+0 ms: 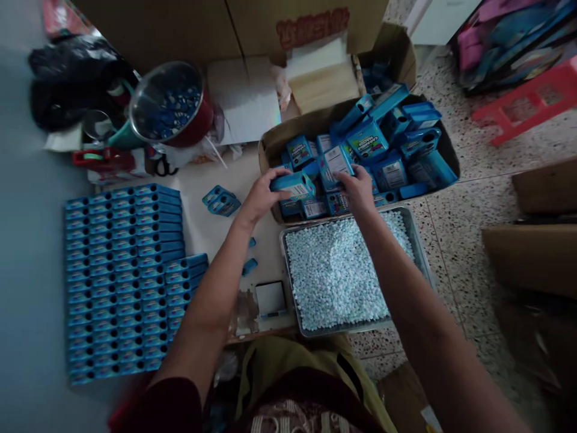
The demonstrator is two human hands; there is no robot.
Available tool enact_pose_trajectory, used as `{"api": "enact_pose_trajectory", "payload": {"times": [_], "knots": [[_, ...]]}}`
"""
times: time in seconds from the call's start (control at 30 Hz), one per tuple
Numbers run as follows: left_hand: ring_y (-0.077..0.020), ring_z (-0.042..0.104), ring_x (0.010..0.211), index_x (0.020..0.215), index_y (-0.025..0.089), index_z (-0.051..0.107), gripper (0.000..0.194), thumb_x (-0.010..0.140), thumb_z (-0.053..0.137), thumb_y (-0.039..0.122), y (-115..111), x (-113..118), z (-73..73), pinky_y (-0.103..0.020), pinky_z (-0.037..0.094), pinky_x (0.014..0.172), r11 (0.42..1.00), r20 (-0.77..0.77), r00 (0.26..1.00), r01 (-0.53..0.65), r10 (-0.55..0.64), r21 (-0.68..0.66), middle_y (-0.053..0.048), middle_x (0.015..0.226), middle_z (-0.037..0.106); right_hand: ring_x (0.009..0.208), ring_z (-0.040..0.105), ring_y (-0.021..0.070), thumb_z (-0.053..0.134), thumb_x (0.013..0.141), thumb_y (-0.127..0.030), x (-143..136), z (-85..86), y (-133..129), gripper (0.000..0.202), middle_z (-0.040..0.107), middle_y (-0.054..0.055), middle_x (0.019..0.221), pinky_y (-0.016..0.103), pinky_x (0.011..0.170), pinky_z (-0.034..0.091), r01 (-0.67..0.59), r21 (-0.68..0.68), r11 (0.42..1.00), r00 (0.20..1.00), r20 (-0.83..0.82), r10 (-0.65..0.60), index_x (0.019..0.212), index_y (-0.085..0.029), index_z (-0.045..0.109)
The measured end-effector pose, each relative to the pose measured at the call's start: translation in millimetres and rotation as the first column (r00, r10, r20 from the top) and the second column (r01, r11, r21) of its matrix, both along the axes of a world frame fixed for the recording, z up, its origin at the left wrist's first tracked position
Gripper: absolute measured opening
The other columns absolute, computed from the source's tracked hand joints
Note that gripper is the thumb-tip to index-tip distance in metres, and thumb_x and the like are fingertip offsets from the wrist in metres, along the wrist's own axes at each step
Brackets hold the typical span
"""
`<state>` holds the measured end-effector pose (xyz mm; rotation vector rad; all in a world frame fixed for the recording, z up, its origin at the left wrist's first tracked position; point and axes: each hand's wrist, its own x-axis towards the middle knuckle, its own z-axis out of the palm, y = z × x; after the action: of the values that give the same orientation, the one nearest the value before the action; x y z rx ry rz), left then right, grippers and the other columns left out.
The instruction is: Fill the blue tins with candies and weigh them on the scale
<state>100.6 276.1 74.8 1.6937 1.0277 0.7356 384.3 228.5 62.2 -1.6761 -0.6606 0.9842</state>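
Over the near left end of a cardboard carton (270, 147), my left hand (265, 195) is closed around a small blue candy box (295, 186). My right hand (359, 187) grips another blue candy box (336, 163), its white label panel facing up. Beneath and around both, the carton is heaped with loose blue boxes (367, 141) lying at many angles. Just below my hands sits a metal tray (311, 331) filled with small pale blue and white candies (342, 270).
Rows of stacked blue boxes (126, 276) stand at the left. Flattened blue pieces (220, 200) and a small scale (270, 299) lie on the table. A red pot (198, 126) holds small blue pieces. A red plastic stool (527, 102) is at the right.
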Motion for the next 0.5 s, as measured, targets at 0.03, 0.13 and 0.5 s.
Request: {"api": "enact_pose_trajectory", "payload": {"times": [0.03,0.13,0.5], "knots": [[-0.0265,0.07,0.122,0.129,0.023,0.071,0.053,0.079,0.087,0.031,-11.7,-4.3,3.2,-0.042,0.056,0.113,1.0,0.059,0.998,-0.026,0.025,0.007,-0.005,0.131,0.074,0.09,0.073,0.0231,0.085,0.074,-0.042,8.2,7.4,-6.3,0.049,0.076,0.003,0.098,0.033,0.074,0.062,-0.041,0.057,0.998,0.993,0.117,0.034,0.117,-0.022,0.071],[-0.0243,0.069,0.121,0.125,0.028,0.069,0.056,0.079,0.095,0.044,-47.1,-3.9,2.9,-0.038,0.056,0.11,0.988,0.241,0.959,-0.153,0.149,-0.003,-0.002,0.125,0.074,0.091,0.073,0.0242,0.085,0.072,-0.038,21.0,37.4,-27.4,0.057,0.075,0.002,0.097,0.038,0.081,0.062,-0.186,0.143,0.972,0.91,0.397,0.116,0.125,-0.023,0.073],[-0.0243,0.075,0.113,0.126,0.03,0.061,0.074,0.073,0.095,0.068,-167.5,-22.2,-9.7,-0.037,0.064,0.1,0.904,0.312,0.884,-0.226,0.347,-0.364,-0.005,0.124,0.075,0.111,0.072,0.0311,0.08,0.08,-0.024,-15.5,101.9,-119.2,0.039,0.078,0.007,0.111,0.047,0.102,0.057,-0.617,-0.001,0.787,0.598,0.649,0.47,0.118,-0.026,0.081]]}}
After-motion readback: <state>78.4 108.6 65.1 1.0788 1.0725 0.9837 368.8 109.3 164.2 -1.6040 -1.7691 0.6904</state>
